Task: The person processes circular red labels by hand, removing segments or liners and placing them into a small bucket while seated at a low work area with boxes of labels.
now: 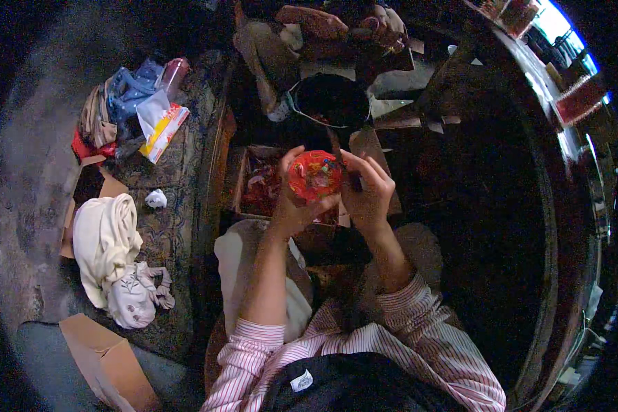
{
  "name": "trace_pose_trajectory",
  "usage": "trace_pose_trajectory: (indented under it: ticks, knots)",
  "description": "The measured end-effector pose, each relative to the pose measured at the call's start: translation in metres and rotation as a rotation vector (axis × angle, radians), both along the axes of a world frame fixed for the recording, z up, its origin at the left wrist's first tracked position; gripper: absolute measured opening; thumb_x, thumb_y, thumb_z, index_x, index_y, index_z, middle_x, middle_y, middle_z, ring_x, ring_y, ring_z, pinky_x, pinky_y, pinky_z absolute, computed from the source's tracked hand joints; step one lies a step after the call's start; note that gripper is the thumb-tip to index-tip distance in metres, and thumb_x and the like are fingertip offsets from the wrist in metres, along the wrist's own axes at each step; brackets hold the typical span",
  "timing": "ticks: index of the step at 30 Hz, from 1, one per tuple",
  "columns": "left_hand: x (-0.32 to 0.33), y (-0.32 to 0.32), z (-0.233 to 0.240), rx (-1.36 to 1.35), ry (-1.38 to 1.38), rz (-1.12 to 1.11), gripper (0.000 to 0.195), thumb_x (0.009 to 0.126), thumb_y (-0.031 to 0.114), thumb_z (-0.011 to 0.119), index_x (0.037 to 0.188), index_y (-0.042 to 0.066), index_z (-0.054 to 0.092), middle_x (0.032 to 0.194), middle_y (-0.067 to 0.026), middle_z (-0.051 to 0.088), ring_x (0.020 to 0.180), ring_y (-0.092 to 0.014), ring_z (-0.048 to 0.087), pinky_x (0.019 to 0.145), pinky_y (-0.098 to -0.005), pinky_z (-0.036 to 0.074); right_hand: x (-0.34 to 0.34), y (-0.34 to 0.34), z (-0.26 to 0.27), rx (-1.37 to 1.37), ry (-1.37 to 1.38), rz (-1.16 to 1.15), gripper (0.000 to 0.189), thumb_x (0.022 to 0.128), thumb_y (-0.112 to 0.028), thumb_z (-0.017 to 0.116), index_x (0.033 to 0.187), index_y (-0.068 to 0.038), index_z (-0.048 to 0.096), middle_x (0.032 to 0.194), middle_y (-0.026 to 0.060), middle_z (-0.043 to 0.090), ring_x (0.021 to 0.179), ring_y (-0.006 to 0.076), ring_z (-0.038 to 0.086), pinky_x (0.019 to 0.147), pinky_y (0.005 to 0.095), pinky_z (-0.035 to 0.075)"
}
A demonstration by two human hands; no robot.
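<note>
My left hand [296, 208] is closed around a round red object [315, 176] with small multicoloured marks and a shiny surface. Its exact kind is unclear. Against the object's right side, my right hand [368, 188] has its fingers bent around a dark, slim tool [333, 140], whose upper end points away from me; shadow hides its shape. Below my hands, an open cardboard box [239, 193] holds several shiny red things. Just beyond, a dark bucket [329, 100] with a pale rim stands on the floor, its inside mostly black.
Across from me sits another person, whose hands [335, 26] hold something dim. To the left, a patterned bench [170, 237] carries a cream cloth bundle [108, 242], crumpled white paper [156, 199], a yellow-and-white box [165, 134] and blue fabric [134, 87]. A cardboard box [108, 360] stands nearer me.
</note>
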State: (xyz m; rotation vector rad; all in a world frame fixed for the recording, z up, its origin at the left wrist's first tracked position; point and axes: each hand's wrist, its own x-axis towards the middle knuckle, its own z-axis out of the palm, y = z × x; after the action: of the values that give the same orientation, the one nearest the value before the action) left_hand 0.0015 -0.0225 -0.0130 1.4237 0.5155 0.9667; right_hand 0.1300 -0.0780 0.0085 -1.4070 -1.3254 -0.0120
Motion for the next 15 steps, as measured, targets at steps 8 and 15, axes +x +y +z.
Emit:
trace_pose_trajectory:
  ticks: [8, 15]
  knots:
    - [-0.002, 0.003, -0.002, 0.042, 0.109, 0.07, 0.068, 0.063, 0.021, 0.075, 0.113, 0.008, 0.031, 0.108, -0.0083, 0.044, 0.099, -0.018, 0.048, 0.088, -0.0327, 0.04, -0.006, 0.0, -0.002, 0.019, -0.06, -0.091, 0.04, 0.067, -0.022, 0.069, 0.102, -0.006, 0.06, 0.077, 0.0072, 0.059, 0.067, 0.019, 0.06, 0.059, 0.0271, 0.048]
    - [-0.003, 0.0, 0.0, 0.031, 0.06, -0.005, 0.063, 0.064, 0.019, 0.07, 0.116, 0.006, 0.037, 0.109, -0.0071, 0.047, 0.101, -0.017, 0.048, 0.09, -0.0337, 0.039, 0.001, 0.0, 0.003, 0.028, -0.068, -0.023, 0.04, 0.064, -0.018, 0.07, 0.101, -0.005, 0.06, 0.078, 0.008, 0.061, 0.068, 0.0208, 0.06, 0.06, 0.0278, 0.049]
